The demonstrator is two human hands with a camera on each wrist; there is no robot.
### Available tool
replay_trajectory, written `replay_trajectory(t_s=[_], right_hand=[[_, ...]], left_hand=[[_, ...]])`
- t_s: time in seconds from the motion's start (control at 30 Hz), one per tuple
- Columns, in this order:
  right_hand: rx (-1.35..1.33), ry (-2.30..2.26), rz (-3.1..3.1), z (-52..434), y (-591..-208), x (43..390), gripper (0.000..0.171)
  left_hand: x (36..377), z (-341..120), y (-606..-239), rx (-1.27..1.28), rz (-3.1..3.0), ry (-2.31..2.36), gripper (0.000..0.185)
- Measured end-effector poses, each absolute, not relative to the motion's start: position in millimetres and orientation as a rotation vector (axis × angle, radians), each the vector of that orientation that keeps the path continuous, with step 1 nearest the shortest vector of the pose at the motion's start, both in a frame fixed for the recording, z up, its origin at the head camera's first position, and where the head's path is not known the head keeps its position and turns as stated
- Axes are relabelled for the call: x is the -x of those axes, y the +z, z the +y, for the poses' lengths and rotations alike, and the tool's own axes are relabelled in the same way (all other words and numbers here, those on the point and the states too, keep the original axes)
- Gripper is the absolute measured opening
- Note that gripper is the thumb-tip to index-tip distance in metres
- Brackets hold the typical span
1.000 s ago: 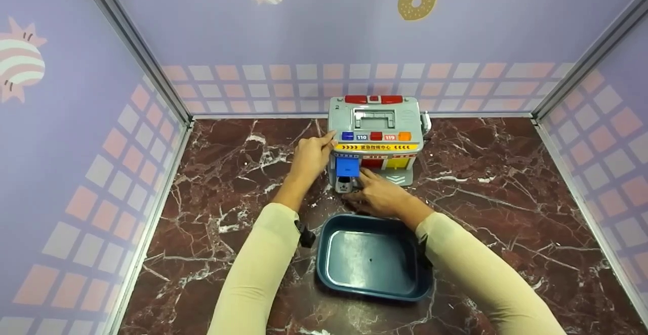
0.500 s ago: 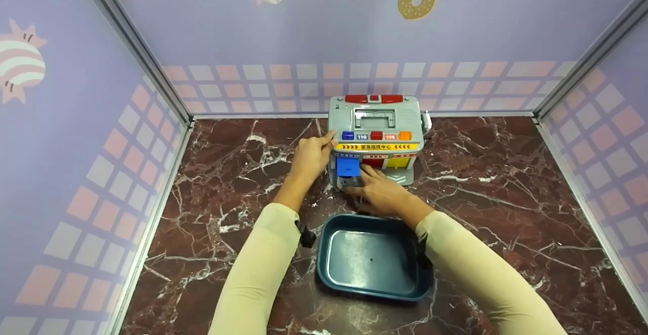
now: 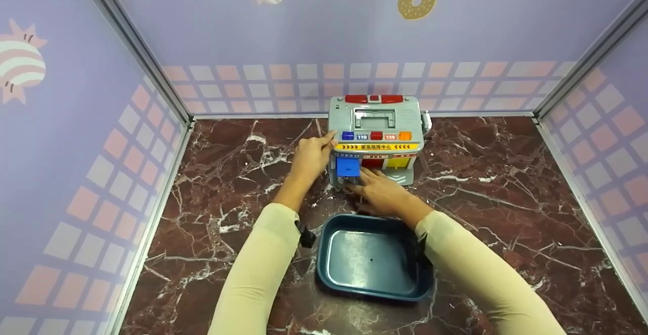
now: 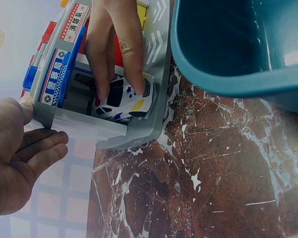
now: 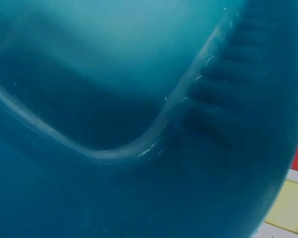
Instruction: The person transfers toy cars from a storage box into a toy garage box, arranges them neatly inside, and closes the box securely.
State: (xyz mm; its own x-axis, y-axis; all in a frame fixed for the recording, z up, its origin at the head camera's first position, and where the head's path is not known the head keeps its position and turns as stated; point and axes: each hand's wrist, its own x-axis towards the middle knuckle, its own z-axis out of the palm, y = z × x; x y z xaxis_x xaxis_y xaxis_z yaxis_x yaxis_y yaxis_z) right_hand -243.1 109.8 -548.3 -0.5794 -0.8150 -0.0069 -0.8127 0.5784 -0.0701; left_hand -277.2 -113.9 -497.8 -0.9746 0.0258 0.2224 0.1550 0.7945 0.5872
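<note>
A grey toy garage (image 3: 377,122) with coloured buttons stands at the back of the marble floor. My left hand (image 3: 311,155) grips its left side, thumb on the top edge; in the left wrist view this hand (image 4: 20,153) curls beside the garage (image 4: 54,74). A small white toy car (image 4: 124,99) sits in the leftmost bay under the raised blue door (image 3: 348,167). My right hand (image 3: 364,185) reaches to that bay, and two straight fingers (image 4: 131,49) press on the car's roof.
A dark blue tray (image 3: 324,254) lies between my forearms, just in front of the garage; it fills the right wrist view (image 5: 139,124). Red (image 3: 372,163) and yellow (image 3: 397,163) doors are next to the blue one. Patterned walls enclose the marble floor (image 3: 506,198).
The right hand has pushed the toy car away from me, from in front of the blue door into the bay. The left hand and the tray have not moved.
</note>
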Motion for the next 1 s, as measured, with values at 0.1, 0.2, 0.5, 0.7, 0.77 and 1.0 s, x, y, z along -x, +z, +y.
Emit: replay_trajectory(t_s=[0.1,0.2,0.5,0.7,0.77,1.0], right_hand=[[1.420,-0.074,2.766,108.5,-548.3,242.9,0.063],[1.407,-0.036,2.768,107.1,-548.8,242.9,0.065],[1.393,-0.049,2.770,103.8,-549.2,244.3,0.068],[1.391,-0.088,2.781,103.8,-549.3,245.3,0.064],[1.378,-0.078,2.787,104.2,-549.4,245.8,0.064],[1.313,-0.007,2.817,103.5,-549.7,247.2,0.056]], left_hand=[[277.1,-114.2,-498.2,0.145,-2.779,-0.937,0.034],[277.0,-114.2,-498.6,0.142,-2.782,-0.942,0.035],[277.4,-114.8,-499.3,0.166,-2.764,-0.921,0.034],[277.8,-115.1,-499.9,0.169,-2.767,-0.916,0.035],[278.0,-115.2,-500.1,0.169,-2.765,-0.915,0.034],[277.3,-114.8,-500.1,0.171,-2.759,-0.919,0.034]])
